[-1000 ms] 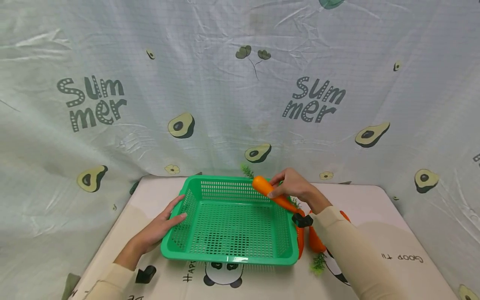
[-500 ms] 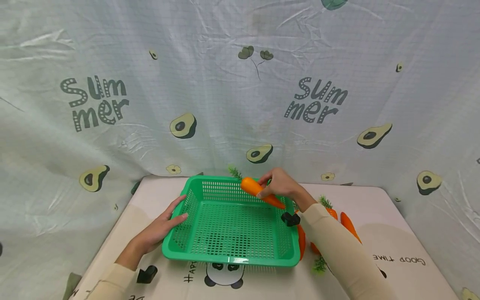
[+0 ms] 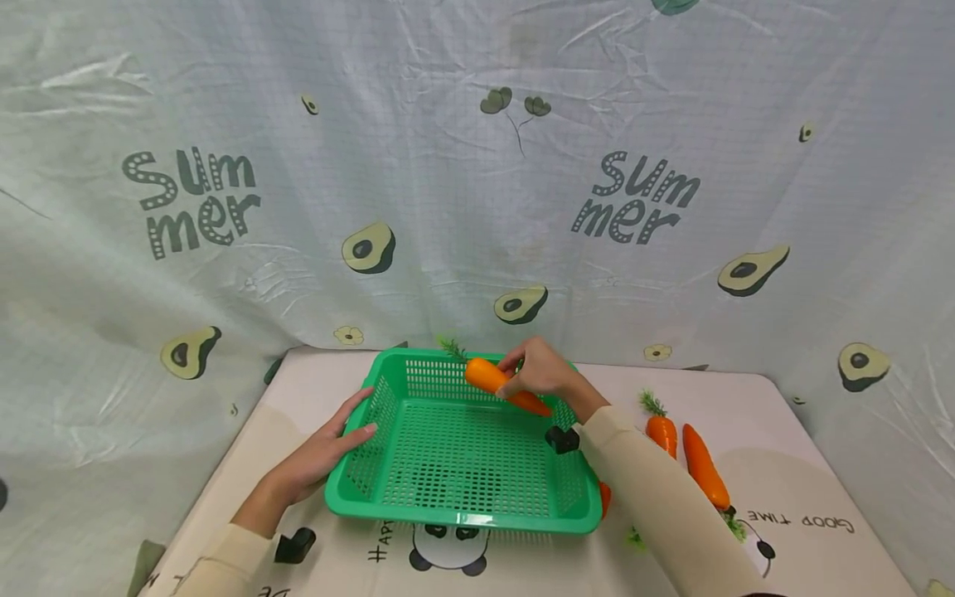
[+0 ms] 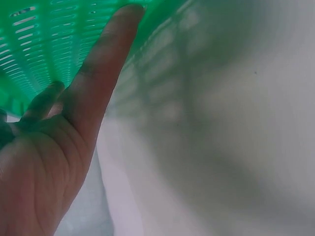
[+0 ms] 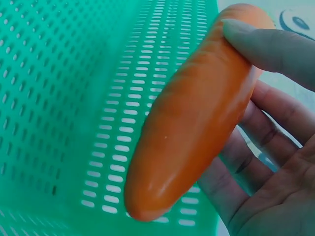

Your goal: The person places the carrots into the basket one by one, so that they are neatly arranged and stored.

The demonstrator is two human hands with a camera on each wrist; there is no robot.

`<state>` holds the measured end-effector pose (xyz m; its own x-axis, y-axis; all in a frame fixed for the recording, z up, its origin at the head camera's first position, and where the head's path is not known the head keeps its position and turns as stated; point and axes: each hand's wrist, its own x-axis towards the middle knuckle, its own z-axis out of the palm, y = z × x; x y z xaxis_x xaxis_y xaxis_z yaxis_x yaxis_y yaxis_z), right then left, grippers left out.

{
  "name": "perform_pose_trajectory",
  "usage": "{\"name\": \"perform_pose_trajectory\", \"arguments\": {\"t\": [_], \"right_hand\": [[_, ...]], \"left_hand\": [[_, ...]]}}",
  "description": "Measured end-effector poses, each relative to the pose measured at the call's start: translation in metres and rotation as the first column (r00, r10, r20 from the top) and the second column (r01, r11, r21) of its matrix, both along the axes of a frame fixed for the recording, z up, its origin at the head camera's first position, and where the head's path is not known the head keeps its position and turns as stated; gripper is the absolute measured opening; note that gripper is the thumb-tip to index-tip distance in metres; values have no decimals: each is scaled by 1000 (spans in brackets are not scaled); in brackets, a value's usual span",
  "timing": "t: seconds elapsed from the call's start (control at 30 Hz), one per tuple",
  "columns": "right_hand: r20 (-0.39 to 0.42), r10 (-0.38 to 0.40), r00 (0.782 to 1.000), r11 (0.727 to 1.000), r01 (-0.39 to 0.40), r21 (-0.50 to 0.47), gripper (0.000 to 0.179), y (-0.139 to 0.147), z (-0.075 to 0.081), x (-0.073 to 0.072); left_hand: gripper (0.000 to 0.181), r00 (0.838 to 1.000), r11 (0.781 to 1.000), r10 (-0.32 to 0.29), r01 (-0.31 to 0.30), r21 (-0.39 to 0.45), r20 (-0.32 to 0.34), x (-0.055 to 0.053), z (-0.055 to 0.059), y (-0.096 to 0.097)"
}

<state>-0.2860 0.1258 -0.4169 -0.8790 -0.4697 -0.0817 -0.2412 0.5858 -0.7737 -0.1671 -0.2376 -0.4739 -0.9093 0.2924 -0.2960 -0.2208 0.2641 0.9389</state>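
The right hand holds a carrot above the far right part of the green basket, with thumb and fingers curled around its thick body. In the right wrist view the carrot lies across the fingers and only the thumb presses it from above, so the grip looks rather light. The carrot is in the air, its leafy end toward the far wall of the basket, not yet resting on the mesh floor.

The left hand rests on the left rim of the basket with straight fingers; it grasps nothing.

Two more carrots lie on the table to the right of the basket, and another is partly hidden under the sleeve.

I think the smooth carrot may slip out of the light grip, strike the rim and roll onto the table. If the left hand does not press enough, the light basket can also slide to the left
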Motion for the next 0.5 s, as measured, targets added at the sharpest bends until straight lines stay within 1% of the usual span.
{"name": "perform_pose_trajectory", "arguments": {"t": [0.07, 0.3, 0.5], "right_hand": [[-13, 1, 1000, 1000, -1, -3, 40, -3, -3, 0], [-14, -8, 1000, 1000, 8, 11, 40, -15, -6, 3], [-60, -14, 998, 1000, 16, 27, 37, -25, -16, 1]], "left_hand": [[76, 1000, 1000, -4, 3, 4, 2, 0, 0, 0], [74, 1000, 1000, -6, 6, -2, -2, 0, 1, 0], [75, 1000, 1000, -6, 6, 3, -5, 0, 1, -1]]}}
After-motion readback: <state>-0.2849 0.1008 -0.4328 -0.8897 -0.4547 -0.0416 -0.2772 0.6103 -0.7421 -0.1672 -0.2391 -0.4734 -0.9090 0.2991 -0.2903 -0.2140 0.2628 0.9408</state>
